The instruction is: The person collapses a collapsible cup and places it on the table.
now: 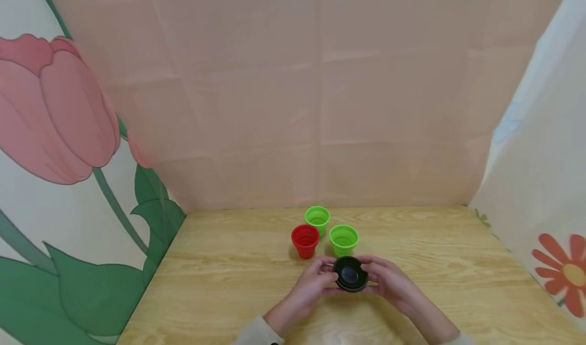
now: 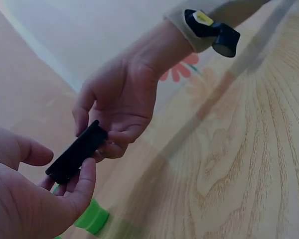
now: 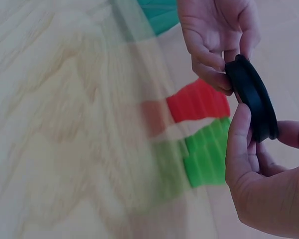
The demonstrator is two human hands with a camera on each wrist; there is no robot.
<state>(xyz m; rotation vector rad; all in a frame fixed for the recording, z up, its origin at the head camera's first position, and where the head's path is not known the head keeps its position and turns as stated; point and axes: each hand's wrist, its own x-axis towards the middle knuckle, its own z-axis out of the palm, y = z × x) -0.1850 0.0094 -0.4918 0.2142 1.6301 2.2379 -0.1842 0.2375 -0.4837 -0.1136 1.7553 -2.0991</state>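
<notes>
Between my two hands is a black collapsible cup (image 1: 350,275), folded flat into a short disc and held above the table. My left hand (image 1: 313,282) pinches its left edge between thumb and fingers. On the opposite edge, my right hand (image 1: 389,282) grips it the same way. Edge-on, the flattened cup (image 3: 253,97) shows a thin rim and a low wall in the right wrist view. Just beyond the hands stand a red cup (image 1: 305,241) and a green cup (image 1: 344,240), both upright and extended. A second green cup (image 1: 317,219) is behind them.
The light wood table (image 1: 220,279) runs back to a pinkish cloth (image 1: 316,90). A tulip-printed panel (image 1: 59,116) borders the left side, and a pale panel with a red flower (image 1: 565,274) borders the right.
</notes>
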